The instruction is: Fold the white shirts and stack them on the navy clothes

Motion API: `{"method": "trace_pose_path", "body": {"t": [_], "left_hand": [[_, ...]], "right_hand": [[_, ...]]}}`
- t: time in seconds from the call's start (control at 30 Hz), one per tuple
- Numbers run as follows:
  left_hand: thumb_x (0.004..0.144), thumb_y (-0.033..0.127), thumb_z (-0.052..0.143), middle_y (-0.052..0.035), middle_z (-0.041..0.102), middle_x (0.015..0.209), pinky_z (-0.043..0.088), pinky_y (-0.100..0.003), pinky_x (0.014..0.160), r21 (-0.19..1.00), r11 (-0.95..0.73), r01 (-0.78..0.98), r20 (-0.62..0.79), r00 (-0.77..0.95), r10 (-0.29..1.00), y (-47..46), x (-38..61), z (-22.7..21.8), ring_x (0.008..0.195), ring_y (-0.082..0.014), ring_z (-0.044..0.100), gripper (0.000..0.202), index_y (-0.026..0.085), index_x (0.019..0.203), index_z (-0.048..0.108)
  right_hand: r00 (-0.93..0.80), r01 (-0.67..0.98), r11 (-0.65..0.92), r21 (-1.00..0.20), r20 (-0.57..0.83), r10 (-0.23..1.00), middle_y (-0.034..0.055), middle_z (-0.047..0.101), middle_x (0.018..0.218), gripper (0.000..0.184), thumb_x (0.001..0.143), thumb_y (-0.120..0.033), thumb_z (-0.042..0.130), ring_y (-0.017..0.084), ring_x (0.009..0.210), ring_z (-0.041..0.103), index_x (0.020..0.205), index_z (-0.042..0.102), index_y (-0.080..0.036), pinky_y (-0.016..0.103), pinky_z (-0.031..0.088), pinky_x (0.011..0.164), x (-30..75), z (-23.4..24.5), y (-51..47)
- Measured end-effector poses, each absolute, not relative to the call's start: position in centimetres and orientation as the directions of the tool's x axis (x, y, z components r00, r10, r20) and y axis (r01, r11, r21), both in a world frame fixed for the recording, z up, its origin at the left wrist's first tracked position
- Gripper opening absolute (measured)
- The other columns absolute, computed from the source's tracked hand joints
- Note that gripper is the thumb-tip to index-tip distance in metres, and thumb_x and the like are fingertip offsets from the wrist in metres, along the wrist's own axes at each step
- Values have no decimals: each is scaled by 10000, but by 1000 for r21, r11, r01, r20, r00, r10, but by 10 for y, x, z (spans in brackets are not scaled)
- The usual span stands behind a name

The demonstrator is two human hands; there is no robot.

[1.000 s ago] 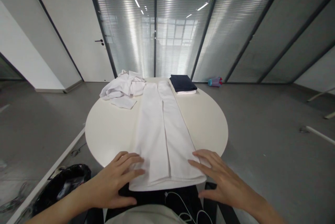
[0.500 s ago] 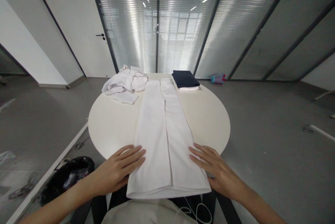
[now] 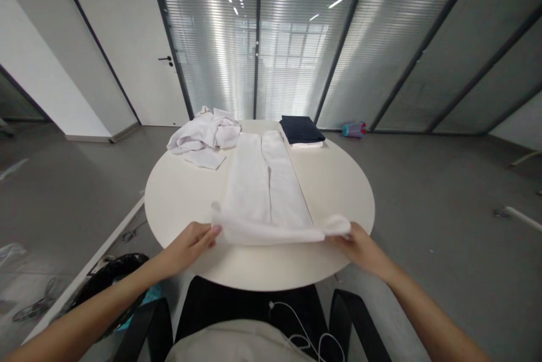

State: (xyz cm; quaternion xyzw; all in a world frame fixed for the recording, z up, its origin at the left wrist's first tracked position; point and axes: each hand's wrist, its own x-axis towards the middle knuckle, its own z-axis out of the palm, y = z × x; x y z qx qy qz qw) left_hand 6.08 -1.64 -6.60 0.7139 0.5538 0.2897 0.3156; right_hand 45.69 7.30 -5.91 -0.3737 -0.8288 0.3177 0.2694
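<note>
- The left hand (image 3: 188, 248) is closed in a narrow pinch on the left corner of the near end of the white trousers (image 3: 258, 187).
- The right hand (image 3: 359, 246) is closed in a narrow grip on the right corner of that end, at the counter's rim.
- Between the hands, the near end forms a raised white band (image 3: 271, 232), spanning the counter's near half.
- The rest of the trousers lies flat and lengthwise, with the legs running to just short of the far rim.
- The round white counter (image 3: 334, 204) has open surface between the band and the near rim, and wider open surface on both sides of the trousers.
- A crumpled white garment (image 3: 203, 133) lies just beside the far end on the left, with a flat white cloth (image 3: 204, 158) at its near edge.
- A folded navy garment (image 3: 298, 129) sits on a white folded layer (image 3: 305, 145) at the far rim, just right of the trousers.
- On the floor, a black bag (image 3: 112, 277) lies below the counter's left edge.
</note>
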Motion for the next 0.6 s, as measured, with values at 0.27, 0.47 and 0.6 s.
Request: {"method": "trace_pose_path", "body": {"t": [0.27, 0.47, 0.6], "left_hand": [[774, 708, 657, -35, 638, 639, 445, -214, 386, 903, 364, 230, -398, 127, 908, 36, 71, -56, 458, -125, 582, 590, 127, 847, 583], [809, 636, 665, -50, 674, 740, 548, -290, 449, 909, 301, 288, -347, 125, 929, 35, 61, -53, 523, -185, 663, 668, 124, 1212, 516], [885, 460, 633, -134, 640, 1161, 621, -460, 749, 757, -128, 641, 205, -48, 978, 44, 52, -40, 880, -258, 730, 629, 211, 1412, 399]], "right_hand": [[-346, 604, 148, -783, -90, 934, -13, 590, 460, 205, 843, -392, 557, 176, 464, 569, 732, 573, -220, 285, 406, 516, 413, -61, 116], [-330, 687, 182, -703, -79, 941, -11, 618, 505, 177, 871, -352, 573, 184, 500, 606, 894, 635, -188, 297, 447, 562, 419, -62, 113], [-269, 795, 350, -495, 230, 935, 93, 720, 936, 381, 900, -316, 568, 244, 822, 695, 1248, 608, -168, 377, 536, 750, 407, -57, 105]]}}
